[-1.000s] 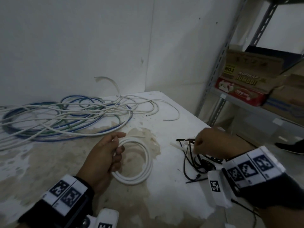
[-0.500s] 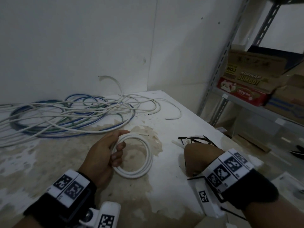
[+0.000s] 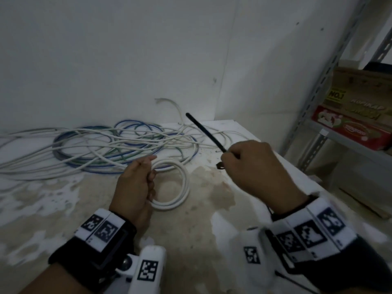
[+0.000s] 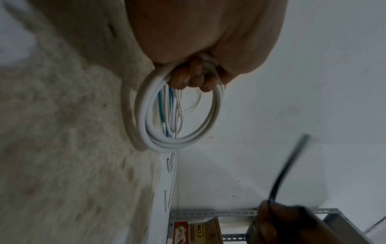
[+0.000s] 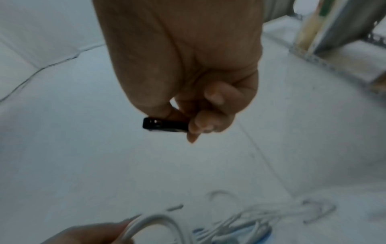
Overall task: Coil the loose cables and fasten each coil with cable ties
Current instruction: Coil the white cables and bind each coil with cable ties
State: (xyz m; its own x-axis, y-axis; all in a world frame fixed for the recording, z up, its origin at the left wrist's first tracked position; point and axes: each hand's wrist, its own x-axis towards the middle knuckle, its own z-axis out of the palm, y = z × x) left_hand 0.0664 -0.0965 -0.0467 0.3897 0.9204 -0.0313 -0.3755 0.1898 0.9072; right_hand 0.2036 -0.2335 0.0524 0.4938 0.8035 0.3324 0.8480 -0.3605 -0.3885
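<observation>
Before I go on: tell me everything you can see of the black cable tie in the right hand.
The black cable tie is a thin, flat strap, plastic by its look, unfastened and nearly straight. The right hand pinches it near its locking head, a small slotted block poking out below the fingers. Its tail slants up and away to the left, in the air above the loose cables. Only that hand touches it.

Both forearms were bare. The left hand (image 3: 135, 185) and right hand (image 3: 252, 166) each wore a black wrist strap (image 3: 99, 251) carrying white blocks printed with black square-patterned markers, beside a white marker-tagged camera housing (image 3: 148, 270).
</observation>
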